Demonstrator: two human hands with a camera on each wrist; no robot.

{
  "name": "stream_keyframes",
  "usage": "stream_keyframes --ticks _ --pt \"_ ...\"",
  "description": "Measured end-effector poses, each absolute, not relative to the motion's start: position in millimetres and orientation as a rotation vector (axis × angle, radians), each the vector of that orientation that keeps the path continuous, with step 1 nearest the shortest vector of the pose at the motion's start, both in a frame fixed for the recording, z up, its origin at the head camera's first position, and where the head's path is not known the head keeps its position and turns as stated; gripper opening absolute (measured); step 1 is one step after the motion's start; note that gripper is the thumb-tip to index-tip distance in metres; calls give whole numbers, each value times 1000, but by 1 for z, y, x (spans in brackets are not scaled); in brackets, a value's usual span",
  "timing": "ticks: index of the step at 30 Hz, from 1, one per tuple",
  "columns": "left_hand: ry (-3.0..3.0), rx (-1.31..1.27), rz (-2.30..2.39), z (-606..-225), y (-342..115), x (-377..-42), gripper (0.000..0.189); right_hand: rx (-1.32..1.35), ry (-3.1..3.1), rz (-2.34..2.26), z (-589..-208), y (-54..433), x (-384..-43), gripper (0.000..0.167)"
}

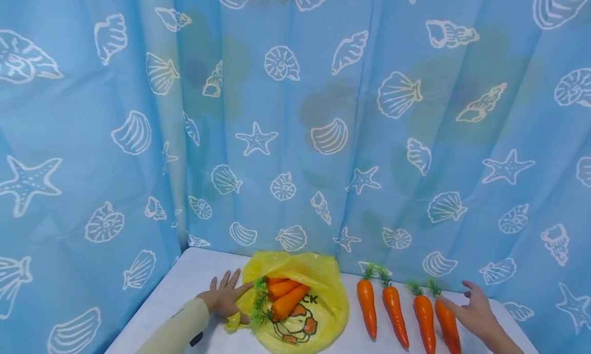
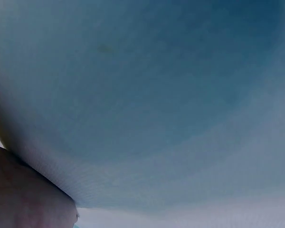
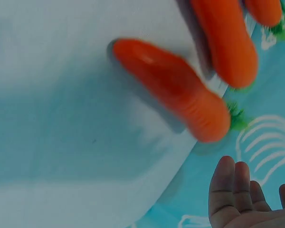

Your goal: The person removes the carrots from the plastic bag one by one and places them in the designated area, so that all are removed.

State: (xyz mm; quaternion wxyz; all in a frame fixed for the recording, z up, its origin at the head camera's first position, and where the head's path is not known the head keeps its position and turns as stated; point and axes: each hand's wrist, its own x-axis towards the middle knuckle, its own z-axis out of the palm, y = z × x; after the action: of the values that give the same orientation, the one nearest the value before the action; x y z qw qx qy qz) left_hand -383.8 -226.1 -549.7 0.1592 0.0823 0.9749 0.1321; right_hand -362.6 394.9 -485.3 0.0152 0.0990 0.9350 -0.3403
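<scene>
Right hand (image 1: 475, 313) hovers beside carrot (image 1: 449, 331) near table edge (image 3: 167, 175).

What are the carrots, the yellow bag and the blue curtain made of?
The carrots look like hard, glossy plastic or painted foam: they're very smooth, with shiny highlights. The yellow bag seems to be thin, slightly shiny plastic, because it crinkles. The blue curtain could be cloth or plastic sheeting; it hangs in soft folds.
</scene>
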Motion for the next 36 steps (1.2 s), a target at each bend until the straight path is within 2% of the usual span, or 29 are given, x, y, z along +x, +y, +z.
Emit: stream_keyframes --ticks 7,16,23,36 --pt "2777 254 361 -541 -223 -378 106 199 2943 -1023 -476 369 -366 133" --pt "2769 253 346 -536 -223 -378 107 27 3006 -929 -464 347 -365 116" --pt "2768 220 395 -548 -225 -382 107 2 2951 -976 -462 328 -365 120" --pt "2765 220 341 -532 -220 -373 101 -98 2994 -908 -454 303 -364 111"
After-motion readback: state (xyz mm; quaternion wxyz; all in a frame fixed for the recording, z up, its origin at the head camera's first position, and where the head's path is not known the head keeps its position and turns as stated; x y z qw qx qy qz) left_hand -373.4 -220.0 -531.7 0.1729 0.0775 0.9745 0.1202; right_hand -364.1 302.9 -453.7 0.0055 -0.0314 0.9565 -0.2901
